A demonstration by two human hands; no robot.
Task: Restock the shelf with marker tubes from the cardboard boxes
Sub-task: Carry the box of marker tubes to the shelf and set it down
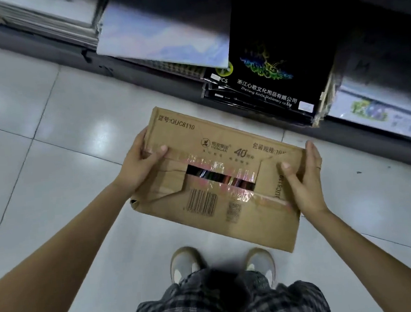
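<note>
A brown cardboard box (198, 141) with printed text and a barcode is held above the tiled floor, between my two hands. A torn gap in its taped top shows several coloured marker tubes (222, 178) inside. My left hand (140, 164) grips the box's left end, thumb lying on the top flap. My right hand (304, 180) grips the right end, thumb on top and fingers round the side. The low shelf (144, 74) runs across the top of the view, beyond the box.
The shelf holds a shiny iridescent sheet pack (163, 33), black scratch-art packs (278, 59), stacked paper at the left (48, 18) and printed packs at the right (378, 115). My two shoes (183, 263) stand on pale floor tiles below the box.
</note>
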